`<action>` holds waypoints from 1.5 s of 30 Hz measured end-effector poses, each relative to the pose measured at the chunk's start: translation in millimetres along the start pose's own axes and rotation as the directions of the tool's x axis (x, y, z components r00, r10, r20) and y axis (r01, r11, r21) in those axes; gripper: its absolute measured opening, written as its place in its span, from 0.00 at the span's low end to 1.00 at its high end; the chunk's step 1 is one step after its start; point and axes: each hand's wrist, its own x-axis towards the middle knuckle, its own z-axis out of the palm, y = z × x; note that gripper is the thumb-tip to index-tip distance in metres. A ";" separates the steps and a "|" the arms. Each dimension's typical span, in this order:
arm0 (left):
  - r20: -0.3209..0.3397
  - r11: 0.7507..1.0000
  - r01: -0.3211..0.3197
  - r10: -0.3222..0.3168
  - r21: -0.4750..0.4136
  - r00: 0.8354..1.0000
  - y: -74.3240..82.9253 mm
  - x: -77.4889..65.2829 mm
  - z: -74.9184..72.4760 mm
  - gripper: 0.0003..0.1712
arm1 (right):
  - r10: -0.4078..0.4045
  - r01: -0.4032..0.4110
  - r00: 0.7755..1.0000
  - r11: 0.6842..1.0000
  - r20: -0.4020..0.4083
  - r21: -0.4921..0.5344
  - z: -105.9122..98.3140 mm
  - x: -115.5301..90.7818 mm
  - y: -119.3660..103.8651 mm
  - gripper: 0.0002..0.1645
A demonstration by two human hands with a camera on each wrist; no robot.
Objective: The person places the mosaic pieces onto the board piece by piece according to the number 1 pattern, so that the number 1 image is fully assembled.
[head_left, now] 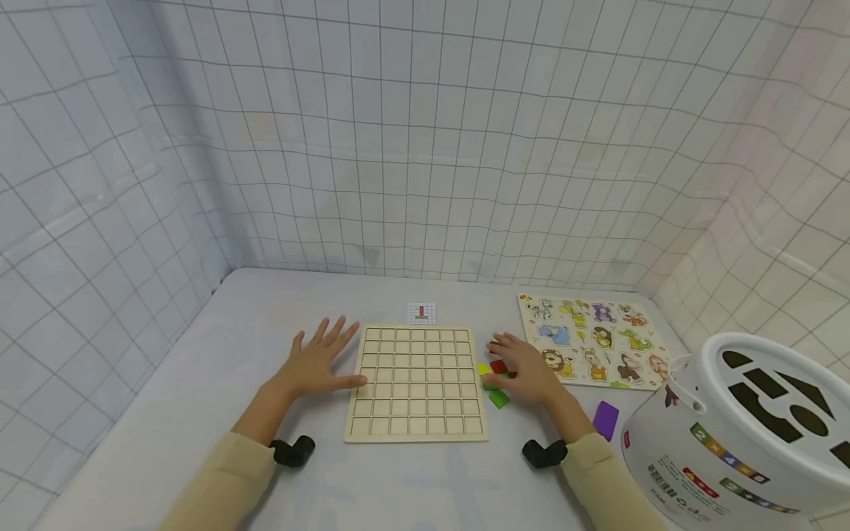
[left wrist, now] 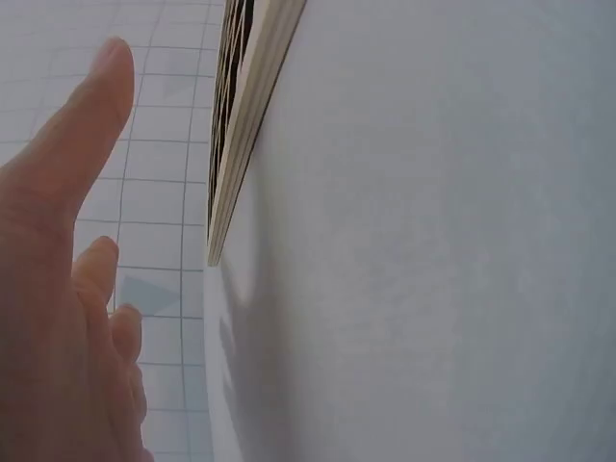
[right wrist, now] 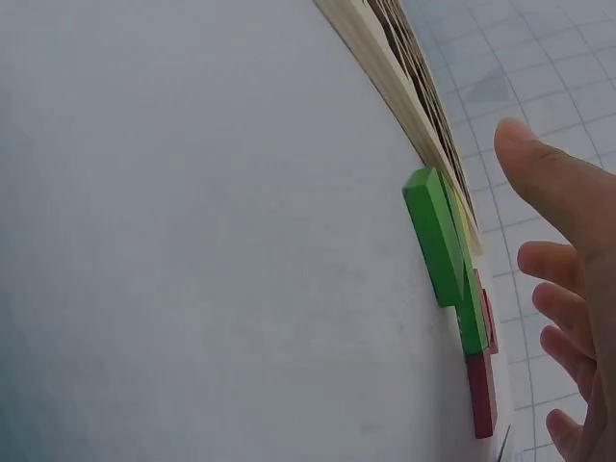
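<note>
1. Pale wooden square grid board (head_left: 417,383) lies flat on the white table (head_left: 425,479), set in from its far edge
2. Red (head_left: 499,366), yellow (head_left: 483,369) and bright green flat blocks (head_left: 499,399) cluster just beside the board's right edge
3. Left hand (head_left: 317,369) spreads wide at the board's left edge, holding nothing
4. Right hand (head_left: 527,369) hovers over the blocks, fingers loosely bent, grasping nothing
5. Small printed grid card (head_left: 421,313) sits nearer the table's far edge
6. Colourful animal puzzle board (head_left: 579,373) lies toward the far right corner
</note>
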 end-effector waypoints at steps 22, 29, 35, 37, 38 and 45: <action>0.016 0.972 -0.009 0.013 -0.235 1.000 10.1 -11.5 24.6 0.59 | -0.002 0.002 1.000 1.000 -0.020 0.002 12.6 3.4 -8.2 0.20; -0.013 0.967 -0.027 0.025 -0.254 1.000 11.6 -12.5 31.5 0.58 | 0.008 -0.008 1.000 1.000 -0.008 -0.006 11.8 3.9 -12.3 0.18; -0.027 0.975 -0.035 0.030 -0.221 0.999 11.8 -13.8 35.7 0.58 | 0.026 -0.025 1.000 0.999 -0.016 0.026 11.1 4.6 -17.2 0.16; -0.025 0.978 -0.036 0.032 -0.203 0.999 11.3 -14.0 37.1 0.58 | 0.035 -0.035 0.999 0.999 -0.022 0.035 11.7 4.8 -18.3 0.15; -0.025 0.980 -0.038 0.033 -0.195 0.999 11.3 -14.3 37.4 0.58 | 0.041 -0.040 0.999 0.998 -0.025 0.042 12.2 5.0 -18.9 0.15; -0.037 0.984 -0.039 0.033 -0.174 0.999 11.8 -15.6 38.7 0.57 | 0.095 -0.091 0.995 0.991 -0.043 0.103 17.1 5.4 -20.6 0.10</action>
